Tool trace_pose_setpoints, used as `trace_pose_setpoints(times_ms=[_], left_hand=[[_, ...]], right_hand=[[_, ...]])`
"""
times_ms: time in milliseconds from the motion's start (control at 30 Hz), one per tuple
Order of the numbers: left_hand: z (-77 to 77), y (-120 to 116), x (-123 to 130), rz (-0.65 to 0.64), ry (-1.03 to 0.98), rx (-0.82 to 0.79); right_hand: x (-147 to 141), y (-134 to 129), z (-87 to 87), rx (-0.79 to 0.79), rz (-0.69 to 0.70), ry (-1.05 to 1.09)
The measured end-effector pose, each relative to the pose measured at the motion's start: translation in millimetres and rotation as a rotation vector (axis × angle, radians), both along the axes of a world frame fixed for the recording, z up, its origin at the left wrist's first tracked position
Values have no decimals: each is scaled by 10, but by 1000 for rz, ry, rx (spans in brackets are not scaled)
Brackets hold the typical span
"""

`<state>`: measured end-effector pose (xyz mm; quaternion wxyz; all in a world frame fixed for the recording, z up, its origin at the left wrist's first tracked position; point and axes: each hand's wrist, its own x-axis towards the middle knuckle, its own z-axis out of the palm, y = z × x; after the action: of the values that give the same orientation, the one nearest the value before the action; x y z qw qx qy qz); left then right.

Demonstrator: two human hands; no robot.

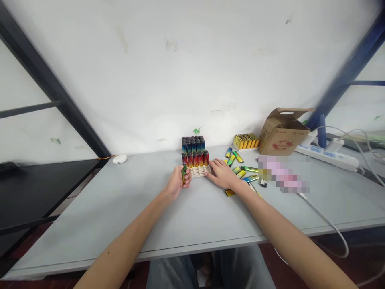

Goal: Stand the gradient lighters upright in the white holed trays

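My left hand is closed around a green lighter held upright, just left of a pale tray with round slots. Red lighters with dark tops stand in rows at the tray's back, and its front slots show bare. Behind them stands a block of blue lighters. My right hand lies palm down with fingers stretched out at the tray's right edge, gripping nothing. Beside it are loose lighters in green, yellow and blue, some partly hidden by my right forearm.
A tray of yellow lighters stands by the wall, beside an opened cardboard box. Farther right lie a power strip and a white cable. A blurred pink object rests nearby. A white rounded case sits at the left.
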<state>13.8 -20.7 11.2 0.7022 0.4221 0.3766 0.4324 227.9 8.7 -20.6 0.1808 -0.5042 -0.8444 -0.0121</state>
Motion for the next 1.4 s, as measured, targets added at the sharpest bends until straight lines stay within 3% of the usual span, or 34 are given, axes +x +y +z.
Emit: trace_pose_setpoints(times_ms=[233, 333, 533, 667, 767, 1067, 1400], left_hand=[[-14, -11, -10, -56, -70, 13], [-1, -13, -15, -17, -93, 55], [27, 39, -56, 198, -3, 174], [-12, 123, -138, 437, 246, 379], [-42, 176, -206, 509, 461, 497], [-202, 305, -284, 493, 544, 656], [-287, 344, -277, 457, 559, 661]], right_hand=[[-8, 5, 5, 4, 2, -5], [-11, -4, 24, 11, 6, -2], [-12, -5, 36, -4, 2, -5], [-17, -9, 41, -17, -7, -7], [-18, -16, 49, -26, -16, -6], [1, 4, 44, -37, 3, 1], [-19, -21, 60, -49, -38, -4]])
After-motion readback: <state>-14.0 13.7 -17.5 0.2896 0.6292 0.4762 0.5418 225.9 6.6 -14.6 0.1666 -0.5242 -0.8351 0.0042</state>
